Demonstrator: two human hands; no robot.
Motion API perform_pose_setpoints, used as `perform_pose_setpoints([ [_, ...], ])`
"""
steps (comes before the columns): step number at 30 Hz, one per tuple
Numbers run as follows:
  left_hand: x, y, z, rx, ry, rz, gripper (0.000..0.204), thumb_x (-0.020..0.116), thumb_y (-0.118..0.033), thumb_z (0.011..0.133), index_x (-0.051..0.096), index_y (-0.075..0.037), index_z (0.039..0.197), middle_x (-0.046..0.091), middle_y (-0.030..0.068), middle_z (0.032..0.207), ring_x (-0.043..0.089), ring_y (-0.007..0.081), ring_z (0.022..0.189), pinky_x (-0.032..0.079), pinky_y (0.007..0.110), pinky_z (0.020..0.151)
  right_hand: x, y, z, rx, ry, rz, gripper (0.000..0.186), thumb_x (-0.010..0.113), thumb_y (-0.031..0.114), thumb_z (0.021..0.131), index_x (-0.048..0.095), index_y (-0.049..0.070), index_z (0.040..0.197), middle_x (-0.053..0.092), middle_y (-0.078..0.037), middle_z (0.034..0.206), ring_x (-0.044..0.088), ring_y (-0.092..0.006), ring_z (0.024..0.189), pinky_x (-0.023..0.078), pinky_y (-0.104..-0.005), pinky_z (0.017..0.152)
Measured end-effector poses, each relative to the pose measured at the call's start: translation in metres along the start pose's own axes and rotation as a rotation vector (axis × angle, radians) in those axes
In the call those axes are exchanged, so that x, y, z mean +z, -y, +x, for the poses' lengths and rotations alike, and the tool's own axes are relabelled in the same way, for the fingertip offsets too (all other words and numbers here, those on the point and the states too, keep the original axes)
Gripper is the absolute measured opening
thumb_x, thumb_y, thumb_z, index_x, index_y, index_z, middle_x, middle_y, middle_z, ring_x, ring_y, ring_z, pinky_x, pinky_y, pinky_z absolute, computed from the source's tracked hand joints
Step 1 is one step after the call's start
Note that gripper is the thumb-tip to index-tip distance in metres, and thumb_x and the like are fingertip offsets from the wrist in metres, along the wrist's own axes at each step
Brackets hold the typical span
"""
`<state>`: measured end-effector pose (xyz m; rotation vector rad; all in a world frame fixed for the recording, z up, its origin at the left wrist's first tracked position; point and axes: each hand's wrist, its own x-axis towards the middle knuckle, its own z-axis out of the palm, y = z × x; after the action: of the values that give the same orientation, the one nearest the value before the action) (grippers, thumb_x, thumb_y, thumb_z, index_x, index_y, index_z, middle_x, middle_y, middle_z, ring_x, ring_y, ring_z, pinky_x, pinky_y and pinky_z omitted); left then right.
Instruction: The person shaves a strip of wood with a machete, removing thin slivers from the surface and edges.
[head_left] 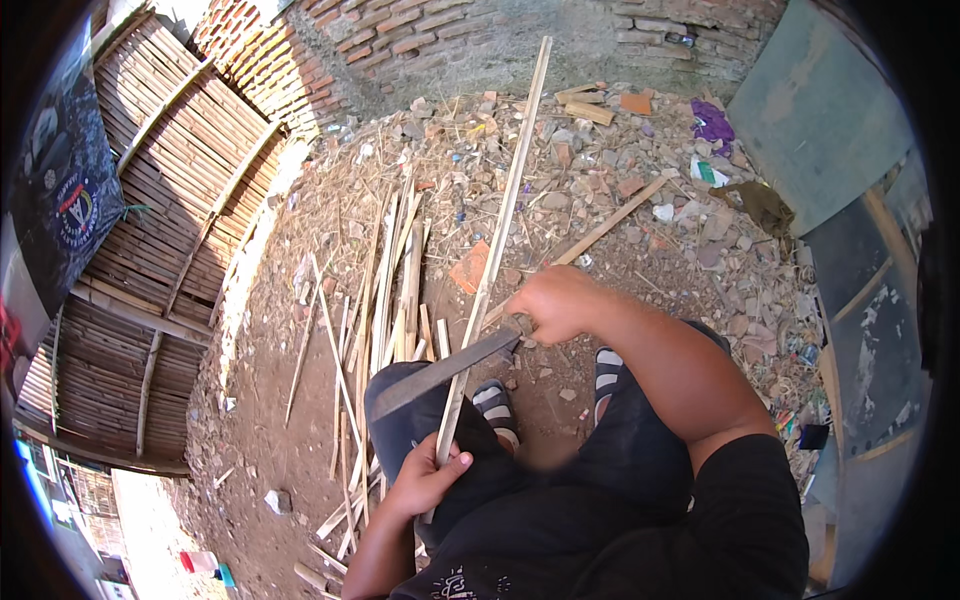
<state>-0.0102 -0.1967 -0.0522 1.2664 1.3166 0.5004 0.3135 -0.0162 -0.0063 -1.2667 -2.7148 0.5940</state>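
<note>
- the left hand (428,475) sits low in the frame, a little left of centre, its forearm rising from the bottom edge; the fingers are curled and pressed around the near end of a long bamboo strip (497,235), with the thumb lying across it.
- the bamboo strip runs from that hand up and slightly right, crossing the middle of the frame and ending near the top edge over the rubble.
- the right hand (555,302) is just right of centre, its bare forearm coming in from the lower right with the elbow bent; the fist is closed tight on the handle of a long dark blade (445,372).
- the blade slants down and left from the right fist and lies across the strip, touching it between the two hands.
- below the hands, dark trousers (600,490) fill the lower centre, and two striped sandals (497,408) rest on the dirt between the knees.
- a loose bundle of split bamboo slats (390,290) lies on the ground left of centre, just beside the strip.
- a woven bamboo panel (170,200) covers the upper left of the frame.
- broken bricks and rubble (620,190) spread over the upper right, below a brick wall (400,30) at the top.
</note>
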Motion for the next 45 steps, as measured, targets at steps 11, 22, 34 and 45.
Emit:
perform_pose_setpoints([
  [11, 0.002, -0.009, 0.000, -0.044, -0.006, -0.134, 0.027, 0.075, -0.030, 0.099, 0.055, -0.011, 0.100, 0.050, -0.0075, 0.070, 0.044, 0.0032, 0.055, 0.034, 0.023, 0.048, 0.006, -0.057, 0.002, 0.265, -0.227, 0.156, 0.043, 0.079, 0.034, 0.084, 0.073, 0.010, 0.120, 0.074, -0.019, 0.100, 0.071, -0.0398, 0.098, 0.056, -0.0493, 0.086],
  [22, 0.004, -0.008, -0.002, -0.022, -0.029, -0.047, 0.029, 0.077, -0.029, 0.097, 0.057, -0.010, 0.102, 0.053, -0.0069, 0.075, 0.045, 0.0029, 0.063, 0.037, 0.022, 0.055, 0.010, 0.019, 0.000, -0.116, 0.044, -0.036, 0.028, 0.079, 0.025, 0.076, 0.073, 0.011, 0.099, 0.073, -0.017, 0.088, 0.071, -0.0407, 0.088, 0.055, -0.0531, 0.074],
  [34, 0.005, -0.005, 0.000, 0.028, -0.047, -0.004, 0.027, 0.075, -0.029, 0.098, 0.055, -0.011, 0.102, 0.053, -0.0070, 0.075, 0.045, 0.0029, 0.060, 0.036, 0.022, 0.053, -0.005, -0.067, -0.008, 0.333, -0.259, 0.213, 0.039, 0.080, 0.035, 0.082, 0.075, 0.008, 0.110, 0.073, -0.020, 0.093, 0.070, -0.0410, 0.093, 0.056, -0.0508, 0.082],
  [45, 0.007, -0.006, 0.000, 0.005, -0.056, 0.008, 0.027, 0.076, -0.026, 0.098, 0.056, -0.011, 0.106, 0.053, -0.0072, 0.076, 0.045, 0.0022, 0.061, 0.035, 0.021, 0.053, 0.022, 0.010, 0.003, -0.147, 0.038, -0.062, 0.032, 0.079, 0.032, 0.080, 0.072, 0.009, 0.100, 0.072, -0.019, 0.085, 0.071, -0.0409, 0.087, 0.056, -0.0526, 0.076],
])
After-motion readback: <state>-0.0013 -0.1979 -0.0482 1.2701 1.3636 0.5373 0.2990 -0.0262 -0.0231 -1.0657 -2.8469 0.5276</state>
